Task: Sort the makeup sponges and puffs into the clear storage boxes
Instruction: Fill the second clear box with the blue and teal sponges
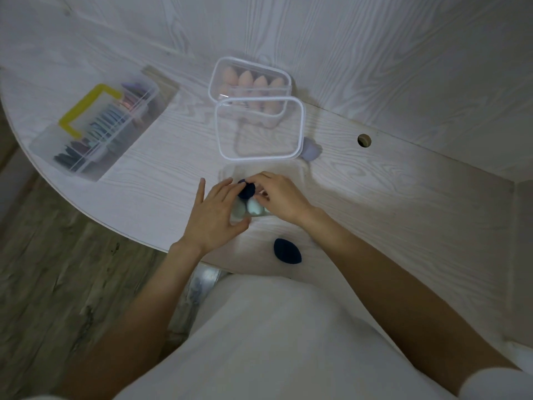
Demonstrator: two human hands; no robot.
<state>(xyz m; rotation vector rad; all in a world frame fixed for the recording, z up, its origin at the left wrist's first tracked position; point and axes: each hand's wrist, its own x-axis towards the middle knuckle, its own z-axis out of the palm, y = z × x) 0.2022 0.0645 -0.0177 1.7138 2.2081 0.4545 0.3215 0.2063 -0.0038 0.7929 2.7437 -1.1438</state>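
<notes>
Near the table's front edge, both hands work over a small clear plastic storage box (227,180), hard to make out because the hands cover most of it. Right hand (278,197): fingertips curled onto a dark navy egg-shaped makeup sponge (247,190), pinching it from the right; the sponge sits at the box's far end, just beyond two pale mint-blue sponges (253,207) lying side by side inside. Left hand (215,212): fingers loosely extended along the box's left side, steadying it, thumb at the near corner; holds nothing. A second navy teardrop sponge (287,251) lies loose on the white wood-grain table (389,197), nearer the body, long axis running near-left to far-right, closest to the right wrist — judged the next pick for the right hand. Also present: clear empty lid (259,128), far box of peach sponges (249,82), lilac sponge (313,150), and a yellow-handled bin of puffs (95,131).
</notes>
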